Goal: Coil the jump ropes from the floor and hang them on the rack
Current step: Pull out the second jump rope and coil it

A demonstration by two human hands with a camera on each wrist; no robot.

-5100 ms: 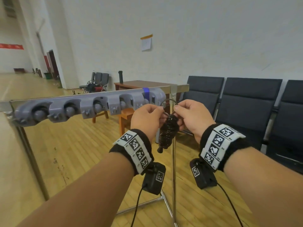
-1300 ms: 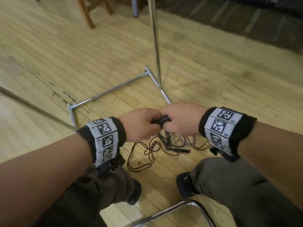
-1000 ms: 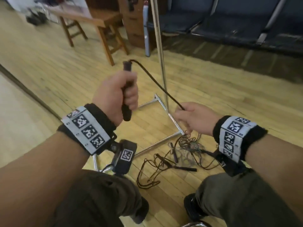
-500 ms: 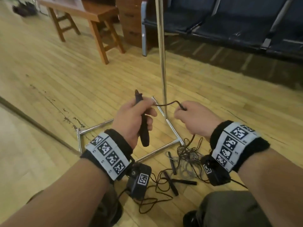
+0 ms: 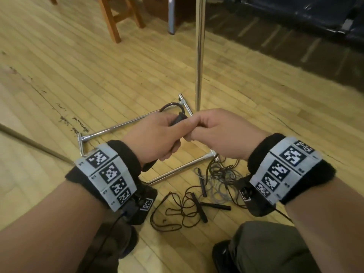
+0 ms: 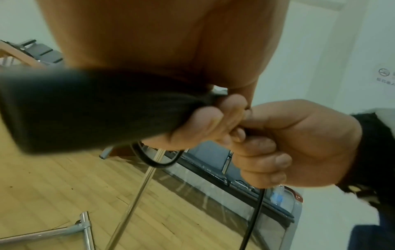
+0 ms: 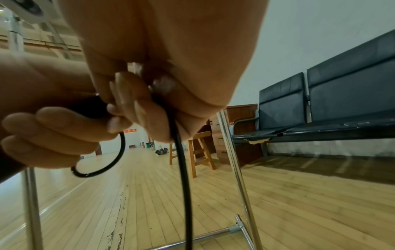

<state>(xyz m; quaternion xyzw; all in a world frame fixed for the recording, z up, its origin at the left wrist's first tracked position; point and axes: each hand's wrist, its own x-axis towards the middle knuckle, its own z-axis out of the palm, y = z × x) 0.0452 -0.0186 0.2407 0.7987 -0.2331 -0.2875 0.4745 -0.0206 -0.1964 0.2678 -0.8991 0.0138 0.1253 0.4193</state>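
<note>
Above the plank floor (image 5: 82,62), the left hand (image 5: 155,138) has its fingers curled round the black handle (image 5: 178,119) of a jump rope, gripping it. The handle's long axis runs slantwise, its butt end pointing down and back toward the left wrist and its cord end pointing up and away toward the rack's upright pole (image 5: 199,54). It is matt black and slim, and in the left wrist view it shows only as a dark blur. From its top a thin dark cord (image 5: 171,105) bends in a small arch. Touching the left hand, the right hand (image 5: 220,133) is closed on the same cord just beside the handle, fingers curled over it; in the right wrist view the cord (image 7: 182,169) drops straight down from that fist. Below the hands, inside and beside the rack's chrome base frame (image 5: 126,126), the other jump ropes (image 5: 199,194) lie in a loose tangle on the floor, brown and grey cords looped over each other with several black handles pointing different ways. At the floor's far right edge stands a row of dark seats (image 7: 333,104).
</note>
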